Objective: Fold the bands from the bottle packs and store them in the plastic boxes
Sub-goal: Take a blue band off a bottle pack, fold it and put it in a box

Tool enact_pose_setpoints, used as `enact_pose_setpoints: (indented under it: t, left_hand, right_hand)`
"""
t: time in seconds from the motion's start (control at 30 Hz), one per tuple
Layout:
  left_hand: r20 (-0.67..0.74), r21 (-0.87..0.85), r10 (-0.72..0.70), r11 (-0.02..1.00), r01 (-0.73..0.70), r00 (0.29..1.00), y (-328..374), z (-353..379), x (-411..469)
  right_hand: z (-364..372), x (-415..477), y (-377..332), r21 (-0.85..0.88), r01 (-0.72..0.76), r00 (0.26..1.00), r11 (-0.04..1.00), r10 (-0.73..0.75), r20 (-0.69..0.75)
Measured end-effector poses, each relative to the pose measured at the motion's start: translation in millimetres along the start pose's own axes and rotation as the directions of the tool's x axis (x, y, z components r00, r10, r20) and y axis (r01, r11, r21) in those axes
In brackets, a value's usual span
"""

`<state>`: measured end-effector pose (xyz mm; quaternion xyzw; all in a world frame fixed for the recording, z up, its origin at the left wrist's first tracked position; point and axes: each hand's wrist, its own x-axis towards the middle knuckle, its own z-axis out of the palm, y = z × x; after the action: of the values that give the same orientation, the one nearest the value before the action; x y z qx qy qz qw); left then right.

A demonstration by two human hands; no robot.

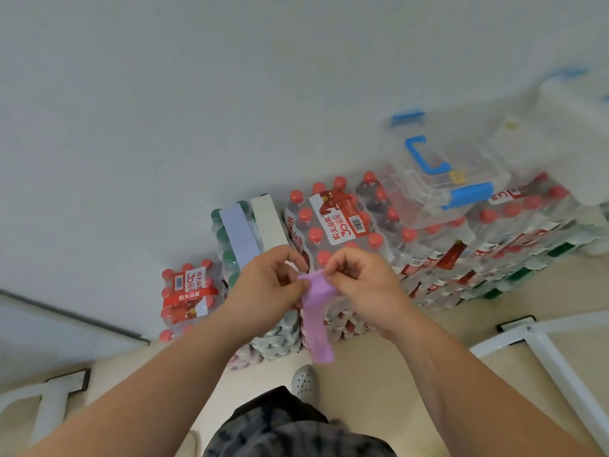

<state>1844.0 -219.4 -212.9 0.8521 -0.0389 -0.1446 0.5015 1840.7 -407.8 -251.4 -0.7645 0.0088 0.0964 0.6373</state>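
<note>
Head view: my left hand [267, 285] and right hand [359, 278] meet in front of me, each grip pinched tight on the top edge of a purple band [315, 319], which hangs down between them above the floor [379, 364]. Behind it, bottle packs [342, 219] with red caps are stacked against the wall [197, 110]. A clear plastic box [438, 183] with blue latches rests on the packs to my right.

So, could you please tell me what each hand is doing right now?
Left hand: closed, pinching the purple band.
Right hand: closed, pinching the same band.
</note>
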Motion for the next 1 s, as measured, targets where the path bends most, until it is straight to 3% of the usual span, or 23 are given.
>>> enact_pose_setpoints:
  t: [0.33, 0.63, 0.87, 1.0]
  left_hand:
    - [-0.036, -0.094, 0.009, 0.995, -0.012, 0.999, -19, 15, 121]
    - [0.065, 0.211, 0.003, 0.977, -0.017, 0.998, -35, 6, 224]
    - [0.038, 0.307, 0.029, 0.951, -0.039, 0.999, -31, 2, 278]
    - [-0.021, 0.395, 0.008, 0.919, 0.001, 1.000, -35, 3, 293]
  right_hand:
    - [-37, 95, -5, -0.153, -0.151, 0.985, 0.977, 0.136, -0.105]
    - [-38, 175, 4, -0.245, -0.286, 0.958, 0.927, 0.275, -0.080]
    - [-46, 227, 3, -0.381, -0.285, 0.955, 0.880, 0.294, -0.036]
    - [-42, 247, 7, -0.550, -0.207, 0.965, 0.809, 0.262, 0.022]
